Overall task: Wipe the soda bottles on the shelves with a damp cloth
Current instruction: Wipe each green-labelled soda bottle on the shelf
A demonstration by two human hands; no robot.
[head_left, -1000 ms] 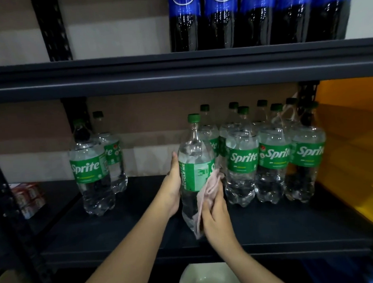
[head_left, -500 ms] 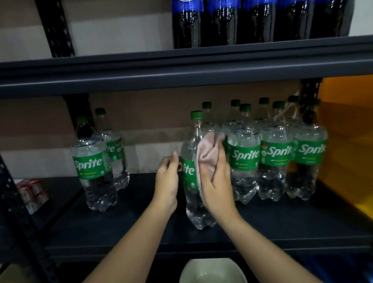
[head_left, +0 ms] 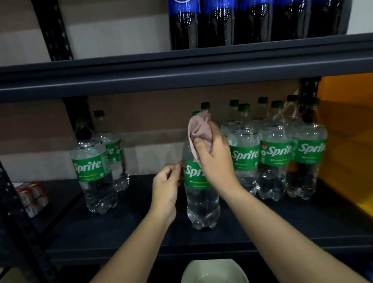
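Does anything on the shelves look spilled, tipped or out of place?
Nothing stands out. The Sprite bottles stand upright, with no spill visible on the shelf. One Sprite bottle stands apart in front only because the right hand wipes it with the pink cloth.

head-worn view, facing shelves point(head_left: 178, 75), close

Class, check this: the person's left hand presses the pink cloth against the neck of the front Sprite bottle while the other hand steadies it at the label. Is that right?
Not quite. The head view shows the right hand pressing the pink cloth against the neck of the front Sprite bottle; the left hand steadies it at the label.
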